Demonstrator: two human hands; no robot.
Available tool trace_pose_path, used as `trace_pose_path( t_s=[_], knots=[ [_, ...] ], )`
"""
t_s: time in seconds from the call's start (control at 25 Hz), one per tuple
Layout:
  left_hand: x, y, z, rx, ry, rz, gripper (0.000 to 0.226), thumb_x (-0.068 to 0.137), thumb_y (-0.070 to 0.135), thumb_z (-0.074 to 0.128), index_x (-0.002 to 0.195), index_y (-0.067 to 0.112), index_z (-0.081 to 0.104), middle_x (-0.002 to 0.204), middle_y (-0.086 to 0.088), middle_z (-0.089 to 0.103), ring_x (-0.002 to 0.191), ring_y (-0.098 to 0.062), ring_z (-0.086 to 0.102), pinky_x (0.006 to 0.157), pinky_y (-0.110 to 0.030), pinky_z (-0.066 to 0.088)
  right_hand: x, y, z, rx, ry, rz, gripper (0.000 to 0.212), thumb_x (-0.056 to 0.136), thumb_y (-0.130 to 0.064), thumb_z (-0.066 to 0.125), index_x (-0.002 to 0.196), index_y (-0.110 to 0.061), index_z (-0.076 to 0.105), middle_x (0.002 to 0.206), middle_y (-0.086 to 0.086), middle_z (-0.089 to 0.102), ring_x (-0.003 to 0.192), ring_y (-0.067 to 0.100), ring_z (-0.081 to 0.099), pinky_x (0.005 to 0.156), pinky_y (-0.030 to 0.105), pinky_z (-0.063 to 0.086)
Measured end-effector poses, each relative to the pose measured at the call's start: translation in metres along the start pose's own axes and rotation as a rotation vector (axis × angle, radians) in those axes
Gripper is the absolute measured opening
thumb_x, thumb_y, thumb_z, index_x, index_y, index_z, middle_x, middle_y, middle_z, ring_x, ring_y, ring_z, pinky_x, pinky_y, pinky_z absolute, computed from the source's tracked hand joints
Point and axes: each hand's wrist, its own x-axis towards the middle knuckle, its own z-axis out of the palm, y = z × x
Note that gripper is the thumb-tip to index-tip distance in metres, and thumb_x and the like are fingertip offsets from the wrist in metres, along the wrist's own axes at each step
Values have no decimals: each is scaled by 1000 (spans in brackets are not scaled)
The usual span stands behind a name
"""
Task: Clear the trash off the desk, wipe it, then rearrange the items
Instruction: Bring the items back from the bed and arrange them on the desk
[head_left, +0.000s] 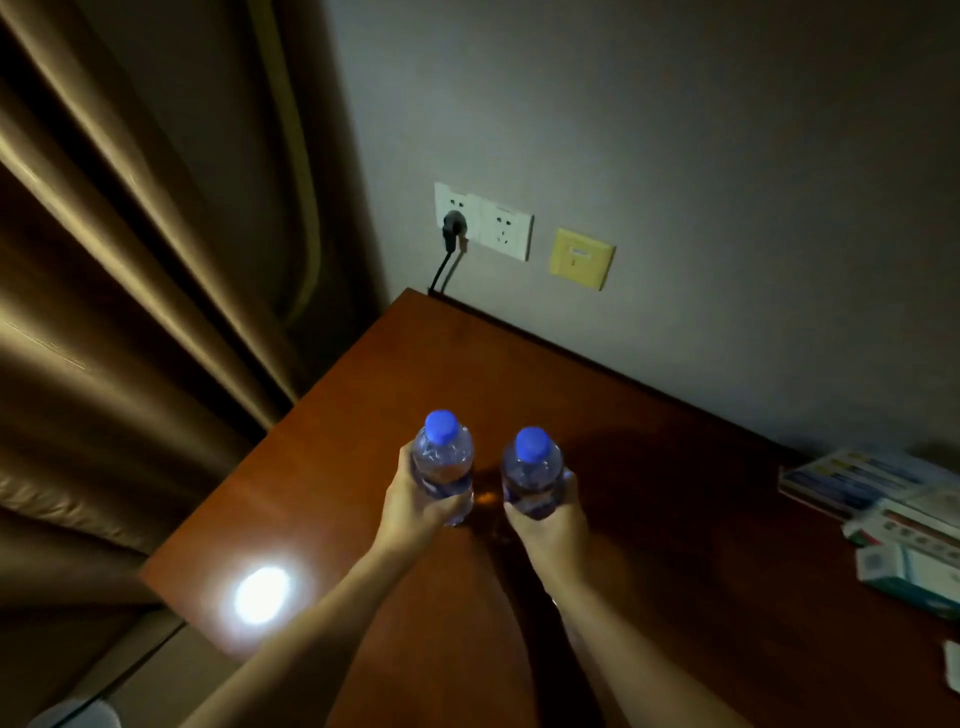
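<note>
Two clear water bottles with blue caps stand upright side by side over the reddish-brown wooden desk (649, 493). My left hand (413, 506) is wrapped around the lower body of the left bottle (443, 457). My right hand (545, 525) grips the right bottle (532, 470) the same way. Whether the bottle bases touch the desk is hidden by my hands.
A stack of leaflets and small boxes (893, 514) lies at the desk's right edge. White wall sockets (483, 221) with a black plug and cable, and a yellow wall plate (582, 257), sit above the desk's far corner. Brown curtains (130, 312) hang on the left. A lamp glare (260, 595) shines near the desk's left edge.
</note>
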Motion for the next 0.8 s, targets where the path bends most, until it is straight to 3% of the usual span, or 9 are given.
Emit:
trace_pose_path(
  t_s=[0.08, 0.2, 0.28, 0.36, 0.48, 0.52, 0.64, 0.8],
  knots=[
    [14, -6, -2, -30, 17, -3, 74, 69, -1, 79, 126, 20, 38, 108, 9, 59, 88, 1, 63, 65, -9, 49, 8, 0, 9, 11, 2, 15, 49, 74, 0, 76, 110, -22, 50, 92, -6, 59, 79, 3, 59, 62, -1, 39],
    [23, -24, 0, -37, -16, -29, 76, 70, 10, 81, 132, 21, 38, 118, 10, 58, 102, 1, 61, 79, -14, 51, 12, 8, 15, -7, 49, 28, 58, 74, 1, 76, 123, -7, 47, 100, 0, 59, 82, 7, 59, 64, -4, 38],
    [24, -39, 4, -3, -29, -62, 71, 71, 16, 81, 130, 21, 42, 117, 8, 60, 103, -6, 62, 83, -18, 52, 11, 21, 17, -28, 53, 96, 62, 72, -3, 79, 124, -10, 47, 106, 0, 63, 89, 11, 64, 77, 4, 46],
    [20, -49, 9, 15, -28, -105, 65, 73, 16, 79, 128, 19, 45, 115, 5, 61, 102, -9, 62, 82, -19, 52, 9, 39, 18, -48, 25, 141, 62, 71, -4, 80, 119, -22, 46, 107, -8, 62, 95, 5, 62, 89, 18, 48],
    [17, -57, 16, -2, 37, -141, 65, 74, 12, 78, 128, 22, 44, 118, 8, 57, 104, -6, 58, 85, -19, 49, 12, 51, 25, -89, 37, 188, 58, 70, -6, 80, 114, -26, 48, 100, -22, 56, 93, -7, 54, 85, 5, 40],
    [17, -60, 17, 3, 51, -151, 64, 74, 12, 78, 126, 24, 44, 117, 9, 58, 103, -5, 58, 86, -20, 49, 13, 54, 28, -92, 45, 202, 53, 70, -8, 81, 111, -23, 51, 99, -19, 59, 92, -6, 55, 86, 7, 41],
    [26, -63, 22, 48, 59, -138, 58, 75, 14, 77, 125, 20, 47, 116, 6, 59, 103, -8, 58, 91, -25, 49, 25, 60, 40, -115, 93, 261, 48, 68, -17, 83, 109, -15, 59, 105, -2, 66, 101, 11, 61, 95, 32, 47],
    [66, -57, 29, 64, 48, -79, 61, 74, 13, 77, 125, 22, 45, 121, 8, 56, 107, -5, 55, 85, -12, 45, 72, 51, 57, -99, 148, 211, 55, 65, -14, 84, 113, -11, 58, 114, 4, 63, 108, 16, 58, 91, 24, 41]
  ],
)
